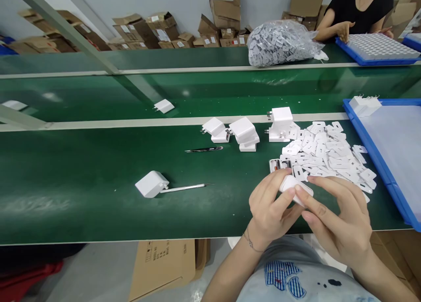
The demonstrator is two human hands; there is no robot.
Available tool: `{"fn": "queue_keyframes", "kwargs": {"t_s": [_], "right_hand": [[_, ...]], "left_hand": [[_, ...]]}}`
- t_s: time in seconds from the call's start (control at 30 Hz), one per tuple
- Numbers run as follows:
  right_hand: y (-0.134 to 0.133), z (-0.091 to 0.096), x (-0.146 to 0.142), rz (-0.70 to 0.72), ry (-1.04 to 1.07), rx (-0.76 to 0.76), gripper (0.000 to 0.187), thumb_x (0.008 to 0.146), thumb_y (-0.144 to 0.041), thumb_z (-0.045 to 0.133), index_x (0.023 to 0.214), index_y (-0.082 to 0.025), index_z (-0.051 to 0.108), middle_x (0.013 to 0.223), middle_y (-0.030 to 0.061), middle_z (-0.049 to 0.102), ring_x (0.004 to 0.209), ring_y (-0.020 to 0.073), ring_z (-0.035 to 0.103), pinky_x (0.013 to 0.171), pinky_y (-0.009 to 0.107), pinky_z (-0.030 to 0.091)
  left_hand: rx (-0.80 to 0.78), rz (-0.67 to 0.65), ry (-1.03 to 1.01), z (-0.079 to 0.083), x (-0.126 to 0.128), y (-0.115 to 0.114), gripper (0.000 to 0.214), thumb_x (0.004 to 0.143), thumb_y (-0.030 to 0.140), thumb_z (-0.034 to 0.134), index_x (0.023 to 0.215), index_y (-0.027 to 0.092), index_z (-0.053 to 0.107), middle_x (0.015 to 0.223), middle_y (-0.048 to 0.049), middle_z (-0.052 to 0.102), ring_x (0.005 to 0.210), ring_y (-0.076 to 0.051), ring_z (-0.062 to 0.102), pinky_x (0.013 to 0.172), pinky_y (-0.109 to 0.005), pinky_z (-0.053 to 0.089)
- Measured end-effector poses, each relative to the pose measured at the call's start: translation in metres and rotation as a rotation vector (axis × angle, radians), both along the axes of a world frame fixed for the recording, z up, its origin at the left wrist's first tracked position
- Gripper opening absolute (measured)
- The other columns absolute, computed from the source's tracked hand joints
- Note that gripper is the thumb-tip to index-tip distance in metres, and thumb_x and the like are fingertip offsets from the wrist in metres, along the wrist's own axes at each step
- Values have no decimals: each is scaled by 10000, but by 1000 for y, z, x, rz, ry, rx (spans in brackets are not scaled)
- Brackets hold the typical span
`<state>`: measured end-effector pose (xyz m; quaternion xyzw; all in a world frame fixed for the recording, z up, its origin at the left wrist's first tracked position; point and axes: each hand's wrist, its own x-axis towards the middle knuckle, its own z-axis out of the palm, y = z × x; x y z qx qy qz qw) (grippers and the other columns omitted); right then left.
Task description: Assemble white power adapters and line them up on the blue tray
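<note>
Both my hands hold one white charger plug (pixel 294 186) just above the near edge of the green table (pixel 82 197). My left hand (pixel 269 210) wraps it from the left with thumb and fingers closed. My right hand (pixel 338 218) pinches its right side. Right behind them lies a pile of several small white plastic cover pieces (pixel 329 155). Two open charger parts (pixel 279 164) lie beside the pile. Several white chargers (pixel 245 133) stand stacked further back.
Black tweezers (pixel 204 149) and a white charger with a white pen-like tool (pixel 154 184) lie to the left. A blue tray (pixel 388 179) sits at right. Across the belt, another person (pixel 355 12) works at a blue tray (pixel 378 50) beside a bag of white parts (pixel 279 41).
</note>
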<state>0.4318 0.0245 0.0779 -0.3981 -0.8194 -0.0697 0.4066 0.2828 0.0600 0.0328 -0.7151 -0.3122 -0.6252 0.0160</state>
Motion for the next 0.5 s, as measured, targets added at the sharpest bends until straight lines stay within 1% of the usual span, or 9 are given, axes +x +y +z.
{"fn": "queue_keyframes", "kwargs": {"t_s": [0.03, 0.1, 0.2, 0.23, 0.27, 0.3, 0.37, 0.5], "right_hand": [[-1, -2, 1, 32, 51, -68, 440, 903, -126, 602, 1331, -227, 611, 1199, 124, 620, 1092, 266, 586, 887, 423, 526], [0, -5, 5, 111, 231, -297, 511, 925, -146, 585, 1411, -296, 538, 1233, 92, 606, 1128, 228, 589, 907, 368, 540], [4, -9, 11, 254, 580, -738, 494, 961, -296, 579, 1439, -379, 488, 1257, 46, 628, 1136, 196, 624, 894, 305, 576], [6, -10, 12, 314, 670, -861, 476, 962, -344, 579, 1428, -396, 497, 1274, 33, 637, 1134, 196, 636, 897, 305, 581], [7, -11, 12, 375, 739, -952, 457, 961, -371, 578, 1412, -410, 514, 1295, 22, 642, 1129, 198, 648, 903, 310, 583], [8, -11, 11, 428, 792, -1012, 442, 959, -378, 581, 1396, -420, 533, 1317, 12, 642, 1123, 199, 657, 907, 314, 583], [9, -12, 7, 487, 880, -1052, 416, 950, -347, 600, 1358, -428, 579, 1328, -1, 651, 1107, 199, 673, 899, 314, 587], [9, -15, -3, 473, 1023, -986, 373, 911, -308, 660, 1276, -386, 667, 1202, 16, 725, 1047, 211, 706, 866, 319, 603]], "left_hand": [[5, -8, -3, 0, -1, 0, 433, 863, 299, 707, 1239, 228, 504, 1141, -142, 719, 1021, -237, 720, 759, -369, 646], [26, -32, -11, 0, -2, 0, 492, 849, 301, 725, 1279, 227, 499, 1163, -147, 713, 1049, -242, 715, 745, -357, 651], [72, -43, -23, 1, -1, 1, 620, 793, 260, 781, 1335, 231, 482, 1187, -147, 713, 1077, -255, 712, 760, -375, 656], [86, -34, -29, 1, 0, 1, 646, 786, 258, 788, 1349, 238, 473, 1185, -140, 718, 1078, -255, 713, 781, -397, 654], [97, -25, -32, 1, 1, 2, 649, 792, 269, 782, 1358, 246, 467, 1182, -131, 724, 1079, -253, 713, 807, -422, 648], [109, -20, -32, 1, 2, 3, 634, 807, 286, 768, 1362, 250, 463, 1179, -125, 728, 1083, -249, 712, 833, -443, 639], [130, -15, -29, 1, 3, 5, 606, 822, 304, 752, 1354, 244, 469, 1179, -125, 730, 1089, -243, 710, 866, -454, 624], [179, -23, -35, -1, 5, 9, 549, 806, 288, 768, 1287, 233, 508, 1217, -135, 713, 1108, -238, 702, 899, -430, 604]]}}
